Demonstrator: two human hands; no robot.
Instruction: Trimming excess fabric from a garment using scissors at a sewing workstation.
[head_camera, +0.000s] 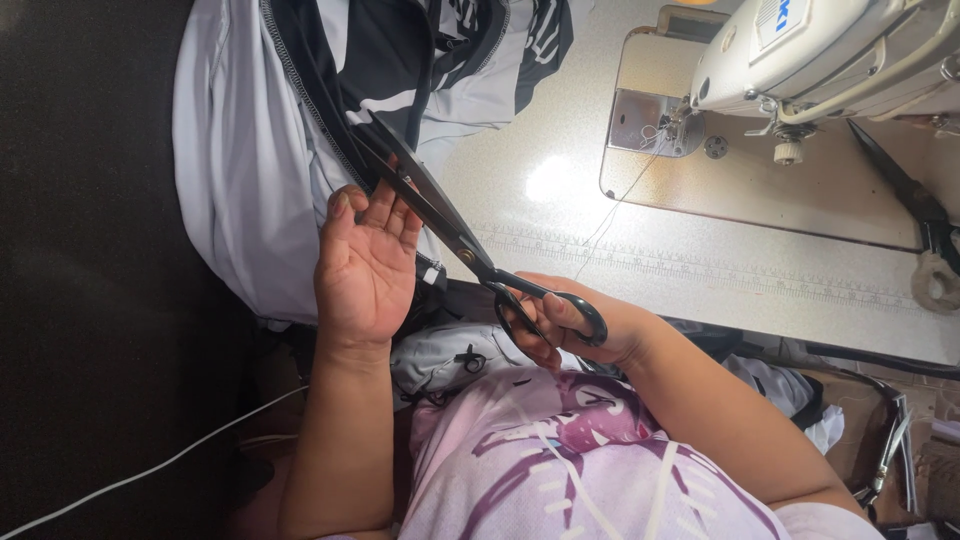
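Note:
My right hand grips the black handles of large scissors. Their blades reach up and to the left, onto the black edge of a white-and-black garment. My left hand is palm up beneath the blades, its fingertips against the fabric's black trim by the blades.
A white sewing machine stands at the upper right on a pale table with a printed ruler strip. Another pair of dark scissors lies at the right edge. A white cable runs across the dark floor at the lower left.

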